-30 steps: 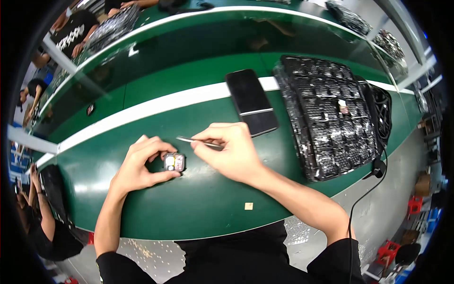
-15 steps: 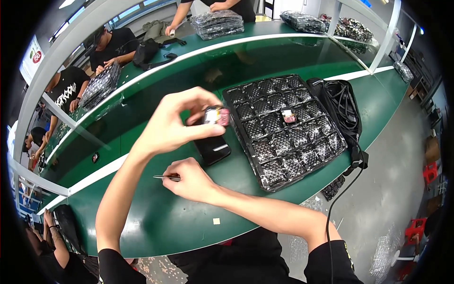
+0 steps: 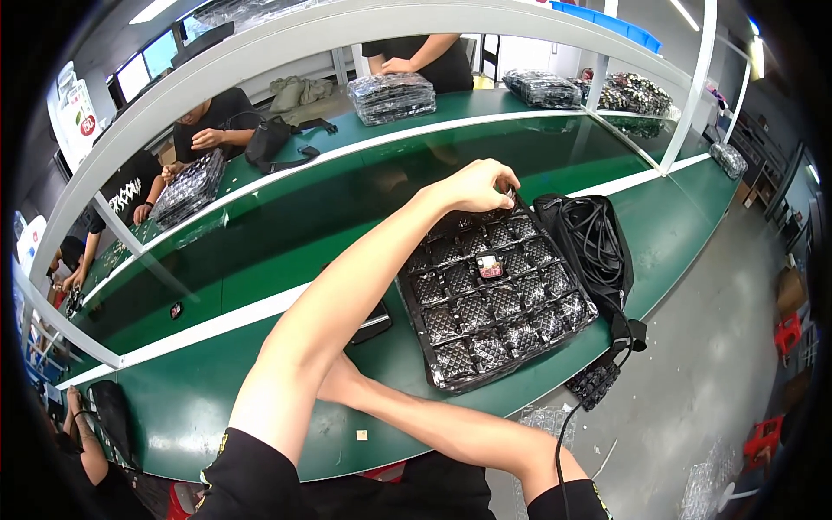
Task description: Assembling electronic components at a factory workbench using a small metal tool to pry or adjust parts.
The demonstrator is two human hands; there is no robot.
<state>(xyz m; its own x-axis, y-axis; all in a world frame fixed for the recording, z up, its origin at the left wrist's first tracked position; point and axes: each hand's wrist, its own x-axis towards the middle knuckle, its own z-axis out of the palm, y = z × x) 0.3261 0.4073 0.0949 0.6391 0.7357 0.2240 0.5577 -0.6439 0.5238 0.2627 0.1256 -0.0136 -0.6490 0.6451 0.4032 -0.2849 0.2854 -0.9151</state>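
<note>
My left hand (image 3: pixel 481 186) is over the far right corner of a black plastic tray (image 3: pixel 438 374), its fingers closed in a pinch. Something small and shiny shows at the fingertips, too little of it to name. The tray has many diamond-textured pockets, and one small black piece with a red and white label (image 3: pixel 490 267) sits among them. Only the wrist side of my right hand (image 3: pixel 340 381) shows, because my left forearm crosses in front and hides its fingers. A black flat case, maybe a phone (image 3: pixel 374 324), lies left of the tray, partly covered by the left forearm.
Right of the tray lies an open black pouch (image 3: pixel 591 247) with coiled cable. A small cream square (image 3: pixel 362 435) is near the table's front edge. White frame bars (image 3: pixel 286 28) arch over the green bench (image 3: pixel 217 425). Co-workers handle wrapped tray stacks (image 3: pixel 392 97) across it.
My left hand has moved right and away from me to the tray's far corner. It held a small labelled piece before. The right hand, which held thin tweezers, has gone behind the left forearm.
</note>
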